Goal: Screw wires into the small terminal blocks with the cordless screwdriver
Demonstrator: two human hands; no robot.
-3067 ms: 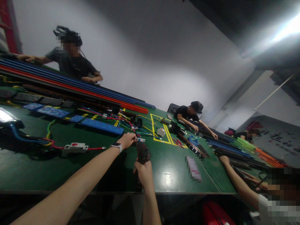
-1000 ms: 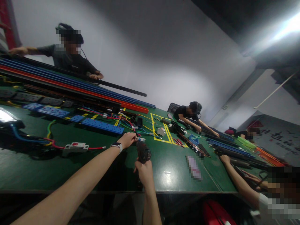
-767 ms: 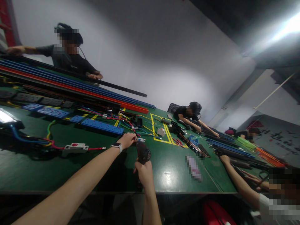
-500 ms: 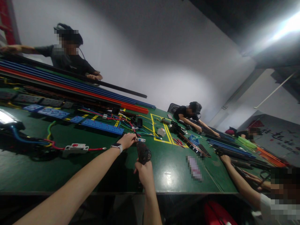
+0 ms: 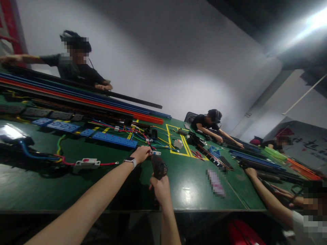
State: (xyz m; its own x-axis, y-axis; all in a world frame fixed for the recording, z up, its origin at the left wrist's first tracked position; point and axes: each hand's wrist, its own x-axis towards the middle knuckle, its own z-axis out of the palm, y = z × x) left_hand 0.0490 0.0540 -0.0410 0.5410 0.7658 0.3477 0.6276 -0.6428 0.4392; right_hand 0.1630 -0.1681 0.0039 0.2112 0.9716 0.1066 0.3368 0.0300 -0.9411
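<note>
My right hand (image 5: 161,186) is wrapped around the handle of a dark cordless drill (image 5: 159,168). The drill's front end points away from me at a small white block with a blue mark (image 5: 156,153). At the block's left end, the fingers of my left hand (image 5: 141,155) are pinched together, with a watch on that wrist. Coloured wires (image 5: 151,144) run close beyond my left fingertips. The drill's tip is too small and dark to tell whether it touches the block. A blue socket strip (image 5: 114,139) lies left of my left hand.
On the green table (image 5: 184,194), a white breaker with red leads (image 5: 87,164) lies left. Long orange and blue profiles (image 5: 143,115) run along the far side. A pale block (image 5: 178,143) sits inside yellow tape lines. Co-workers are opposite, and a co-worker's arm (image 5: 268,197) reaches in at right.
The whole view has shifted slightly, so the scene sits a little further right. Both hands keep their hold, with the drill still against or near the white block.
</note>
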